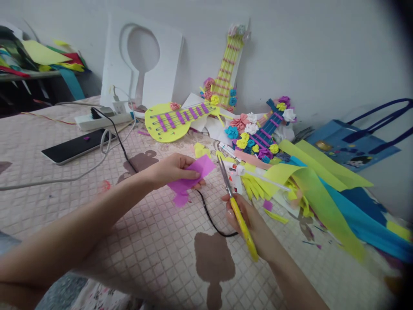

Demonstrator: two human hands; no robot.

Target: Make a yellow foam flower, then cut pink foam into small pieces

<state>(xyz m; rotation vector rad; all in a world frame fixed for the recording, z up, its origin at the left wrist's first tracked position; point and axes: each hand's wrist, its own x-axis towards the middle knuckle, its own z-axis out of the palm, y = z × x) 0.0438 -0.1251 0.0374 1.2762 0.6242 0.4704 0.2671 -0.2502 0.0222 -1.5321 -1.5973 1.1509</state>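
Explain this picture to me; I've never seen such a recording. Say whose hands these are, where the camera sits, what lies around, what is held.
No machine here: these are one person's bare hands, filmed by a camera worn on the head, looking down. The left hand pinches pink paper; the right hand grips yellow-handled scissors. Beneath is a quilted cover. On it lie a yellow paper guitar, green and blue paper strips and a power strip.

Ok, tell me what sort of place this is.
Probably a home craft spot on a quilted cover: paper guitars at the back, coloured strips lie heaped, and the right hand holds scissors beside pink paper in the left hand.
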